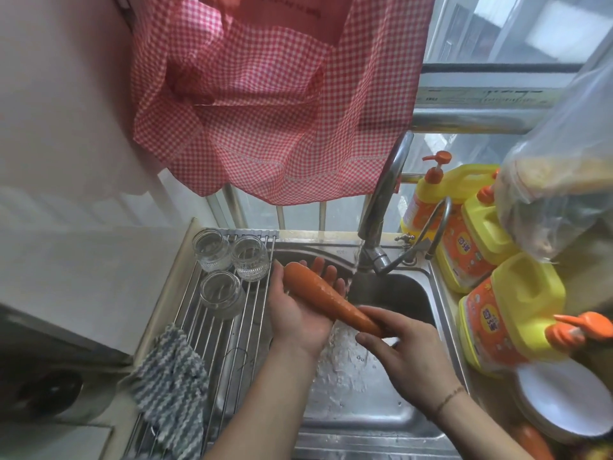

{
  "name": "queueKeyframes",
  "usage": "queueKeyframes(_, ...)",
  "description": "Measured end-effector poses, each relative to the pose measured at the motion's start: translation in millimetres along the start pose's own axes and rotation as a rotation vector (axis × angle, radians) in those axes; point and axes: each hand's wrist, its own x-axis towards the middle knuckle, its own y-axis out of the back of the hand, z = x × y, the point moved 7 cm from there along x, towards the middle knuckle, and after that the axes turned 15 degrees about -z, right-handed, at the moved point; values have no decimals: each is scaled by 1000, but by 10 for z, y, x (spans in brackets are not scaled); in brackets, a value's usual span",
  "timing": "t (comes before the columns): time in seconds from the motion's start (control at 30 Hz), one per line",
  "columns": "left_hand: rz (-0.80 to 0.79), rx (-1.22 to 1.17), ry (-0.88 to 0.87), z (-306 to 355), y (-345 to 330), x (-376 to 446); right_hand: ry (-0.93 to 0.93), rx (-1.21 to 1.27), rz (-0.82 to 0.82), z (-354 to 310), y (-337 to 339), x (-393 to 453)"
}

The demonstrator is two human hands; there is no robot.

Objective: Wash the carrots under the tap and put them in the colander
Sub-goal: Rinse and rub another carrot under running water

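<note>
The right hand (403, 346) pinches the thin end of the carrot (328, 300) between curled fingers and thumb. The left hand (300, 308) lies open beneath it, fingers straight and slightly spread, cradling the thick end over the sink (365, 423), just beside the running tap (381, 207).

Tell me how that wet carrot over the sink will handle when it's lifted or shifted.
The carrot looks stiff: it spans both hands unbent, lying on the open left hand with its thin end pinched by the right hand. Its glossy wet skin probably makes it slippery. Being round and tapered, it would likely roll if set down.
</note>
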Motion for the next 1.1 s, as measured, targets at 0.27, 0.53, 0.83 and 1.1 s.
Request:
queueKeyframes(0.27, -10, 42, -32, 86, 108, 131, -75, 194, -15, 184, -92, 259)
queueKeyframes(0.53, -23, 69, -46, 101, 154, 128, -38, 429, -85, 197, -129, 265)
queueKeyframes(0.83, -21, 154, 30, -135, 287, 2, -127, 485, -188, 408, -133, 213)
queueKeyframes(1.1, 19, 337, -2, -141, 341, 39, -197, 136, -233, 577, -157, 185)
